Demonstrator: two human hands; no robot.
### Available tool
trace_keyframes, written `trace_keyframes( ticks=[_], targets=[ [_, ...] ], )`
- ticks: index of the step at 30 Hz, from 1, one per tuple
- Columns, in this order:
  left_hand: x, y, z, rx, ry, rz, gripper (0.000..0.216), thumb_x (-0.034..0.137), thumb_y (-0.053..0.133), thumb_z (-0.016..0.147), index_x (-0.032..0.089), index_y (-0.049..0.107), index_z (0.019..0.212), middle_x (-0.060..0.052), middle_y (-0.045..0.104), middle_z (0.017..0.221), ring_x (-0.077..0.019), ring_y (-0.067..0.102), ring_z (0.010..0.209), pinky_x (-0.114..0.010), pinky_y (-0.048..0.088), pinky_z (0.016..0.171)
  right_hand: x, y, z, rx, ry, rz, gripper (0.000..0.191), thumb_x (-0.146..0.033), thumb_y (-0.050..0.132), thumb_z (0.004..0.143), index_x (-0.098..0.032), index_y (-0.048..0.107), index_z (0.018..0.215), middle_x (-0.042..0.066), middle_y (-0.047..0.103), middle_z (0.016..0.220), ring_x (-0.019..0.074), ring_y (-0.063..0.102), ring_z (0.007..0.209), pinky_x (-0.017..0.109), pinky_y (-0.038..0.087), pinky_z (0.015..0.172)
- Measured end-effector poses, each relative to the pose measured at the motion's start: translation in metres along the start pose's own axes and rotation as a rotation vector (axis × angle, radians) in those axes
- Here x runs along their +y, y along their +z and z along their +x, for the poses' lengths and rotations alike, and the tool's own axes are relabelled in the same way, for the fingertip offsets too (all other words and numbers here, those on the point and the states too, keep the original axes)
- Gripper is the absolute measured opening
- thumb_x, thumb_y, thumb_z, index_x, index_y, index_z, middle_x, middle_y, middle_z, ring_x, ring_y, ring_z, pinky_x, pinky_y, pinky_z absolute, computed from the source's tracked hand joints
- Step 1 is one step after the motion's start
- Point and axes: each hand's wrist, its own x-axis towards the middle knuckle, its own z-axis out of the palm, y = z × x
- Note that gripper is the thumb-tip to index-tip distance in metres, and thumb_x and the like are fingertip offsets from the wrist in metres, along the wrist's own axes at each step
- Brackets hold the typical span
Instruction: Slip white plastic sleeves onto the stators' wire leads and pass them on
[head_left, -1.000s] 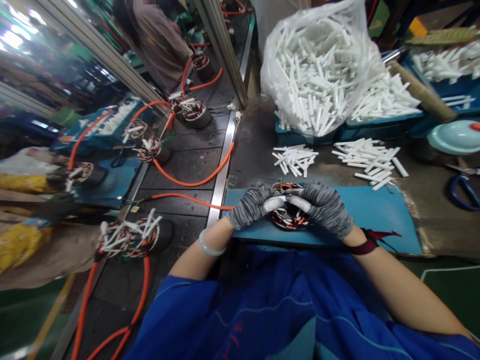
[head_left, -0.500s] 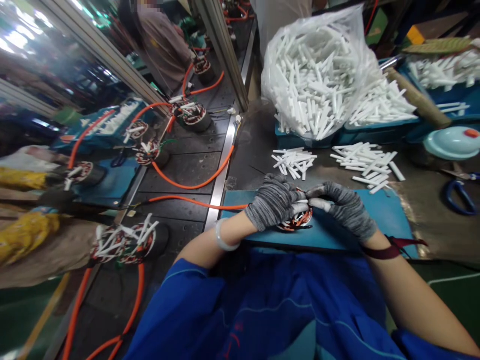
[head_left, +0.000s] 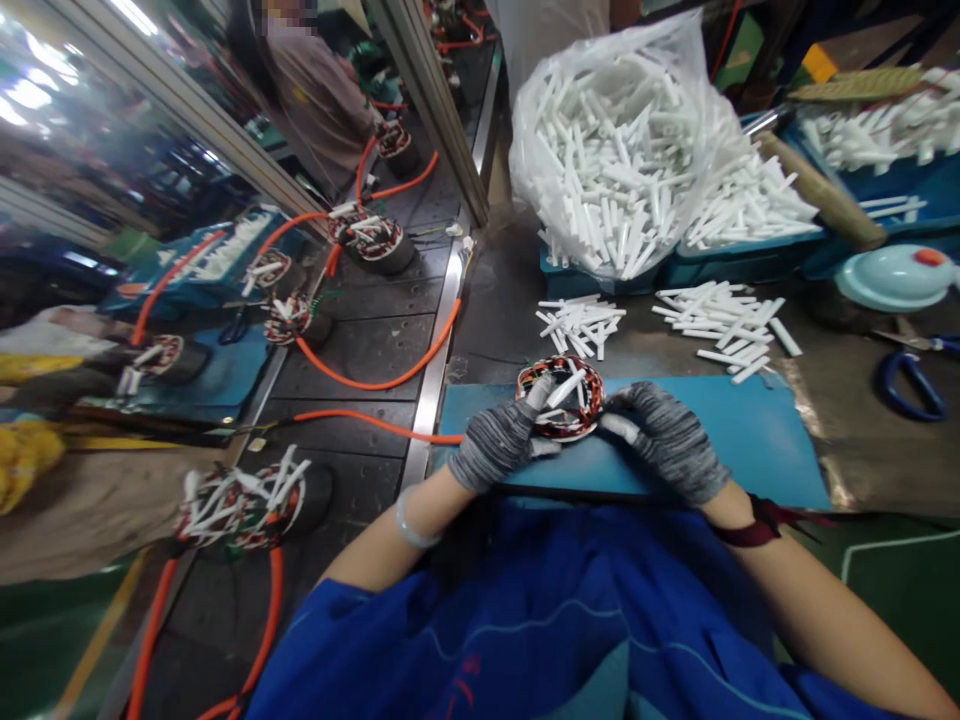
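Observation:
A round wound stator (head_left: 561, 398) with red, black and copper wire lies on a blue mat (head_left: 720, 430) in front of me. A few white tubes stick out of its middle. My left hand (head_left: 499, 440), in a grey knit glove, grips the stator's near left rim with curled fingers. My right hand (head_left: 664, 435), also gloved, holds its right rim, the forefinger pointing at the coil. Two small heaps of loose white tubes (head_left: 577, 322) (head_left: 724, 325) lie just beyond the mat.
A clear bag full of white tubes (head_left: 615, 150) sits in blue bins at the back. Left of me a conveyor (head_left: 375, 340) carries stators with orange cables (head_left: 379, 380); one stator (head_left: 240, 500) is near. Blue scissors (head_left: 911, 375) lie at the right. Another person (head_left: 315, 90) stands far off.
Both hands have drawn back toward me, uncovering the stator's top with its white tubes. My left hand slid from over the coil to its near left rim.

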Motion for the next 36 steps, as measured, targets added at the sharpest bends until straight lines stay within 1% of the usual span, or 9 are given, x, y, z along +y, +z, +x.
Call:
trace_keyframes(
  ticks=[3, 6, 9, 14, 17, 22, 29, 32, 36],
  targets=[
    [0.02, -0.014, -0.008, 0.006, -0.052, -0.109, 0.097, 0.059, 0.072, 0.089, 0.016, 0.027, 0.165, -0.016, 0.076, 0.118, -0.03, 0.077, 0.098, -0.036, 0.06, 0.086, -0.008, -0.004, 0.001, 0.196, -0.077, -0.123, 0.024, -0.035, 0.059, 0.1, -0.025, 0.069, 0.119, 0.01, 0.076, 0.108, 0.0302, 0.072, 0.102, 0.05, 0.058, 0.093],
    [0.015, -0.027, -0.019, 0.053, 0.031, -0.303, 0.105, 0.051, 0.08, 0.084, 0.022, 0.02, 0.165, -0.018, 0.064, 0.144, -0.0331, 0.069, 0.124, -0.042, 0.059, 0.1, -0.021, -0.009, 0.001, 0.19, -0.23, -0.133, 0.023, -0.031, 0.062, 0.098, -0.028, 0.07, 0.119, 0.008, 0.076, 0.103, 0.0276, 0.071, 0.095, 0.047, 0.057, 0.088],
    [0.0, -0.029, -0.032, 0.162, 0.083, -0.464, 0.09, 0.043, 0.08, 0.086, 0.022, 0.032, 0.159, -0.019, 0.058, 0.149, -0.0332, 0.059, 0.137, -0.048, 0.056, 0.109, -0.027, -0.009, 0.003, 0.098, -0.315, -0.13, 0.027, -0.034, 0.062, 0.098, -0.028, 0.071, 0.123, 0.007, 0.076, 0.099, 0.0252, 0.07, 0.088, 0.043, 0.056, 0.081],
    [-0.013, -0.022, -0.046, 0.312, 0.125, -0.591, 0.032, 0.03, 0.068, 0.097, 0.023, 0.061, 0.127, -0.012, 0.07, 0.127, -0.0235, 0.071, 0.121, -0.042, 0.063, 0.099, -0.024, 0.003, 0.018, -0.015, -0.38, -0.166, 0.032, -0.041, 0.06, 0.101, -0.025, 0.074, 0.124, 0.009, 0.075, 0.094, 0.0239, 0.066, 0.083, 0.039, 0.05, 0.076],
    [-0.021, -0.026, -0.04, 0.291, 0.171, -0.531, 0.029, 0.029, 0.062, 0.101, 0.021, 0.063, 0.129, -0.012, 0.073, 0.127, -0.0208, 0.072, 0.119, -0.037, 0.062, 0.102, -0.02, 0.008, 0.028, -0.054, -0.388, -0.146, 0.03, -0.04, 0.056, 0.103, -0.024, 0.078, 0.116, 0.009, 0.074, 0.09, 0.0233, 0.064, 0.081, 0.038, 0.048, 0.075],
    [-0.043, -0.035, -0.016, 0.01, 0.207, -0.509, 0.037, 0.039, 0.055, 0.105, 0.023, 0.065, 0.137, -0.006, 0.074, 0.133, -0.0203, 0.069, 0.125, -0.035, 0.055, 0.111, -0.005, 0.004, 0.031, -0.128, -0.216, 0.207, 0.025, -0.04, 0.061, 0.101, -0.025, 0.079, 0.108, 0.006, 0.075, 0.092, 0.0223, 0.067, 0.086, 0.039, 0.05, 0.083],
    [-0.013, -0.043, 0.016, -0.171, 0.167, -0.302, 0.041, 0.038, 0.047, 0.108, 0.024, 0.062, 0.144, -0.004, 0.072, 0.136, -0.0193, 0.069, 0.126, -0.033, 0.052, 0.113, 0.01, 0.0, 0.017, -0.239, 0.501, 0.866, 0.035, -0.056, 0.075, 0.085, -0.02, 0.075, 0.085, 0.0, 0.071, 0.073, 0.0172, 0.061, 0.065, 0.034, 0.05, 0.067],
    [0.004, -0.046, 0.014, -0.145, 0.12, -0.183, 0.042, 0.041, 0.047, 0.108, 0.025, 0.062, 0.143, -0.005, 0.075, 0.131, -0.0211, 0.072, 0.119, -0.033, 0.056, 0.106, 0.011, -0.003, 0.018, -0.229, 0.514, 0.855, 0.039, -0.059, 0.073, 0.085, -0.02, 0.073, 0.081, 0.0, 0.07, 0.071, 0.016, 0.059, 0.064, 0.032, 0.05, 0.064],
    [0.009, -0.035, -0.004, 0.072, 0.134, -0.085, 0.039, 0.039, 0.049, 0.107, 0.022, 0.066, 0.139, -0.007, 0.075, 0.13, -0.0211, 0.074, 0.113, -0.03, 0.061, 0.095, 0.015, -0.009, 0.033, -0.169, 0.322, 0.572, 0.046, -0.061, 0.057, 0.095, -0.026, 0.074, 0.119, 0.006, 0.077, 0.117, 0.0254, 0.071, 0.105, 0.042, 0.056, 0.095]
  ],
)
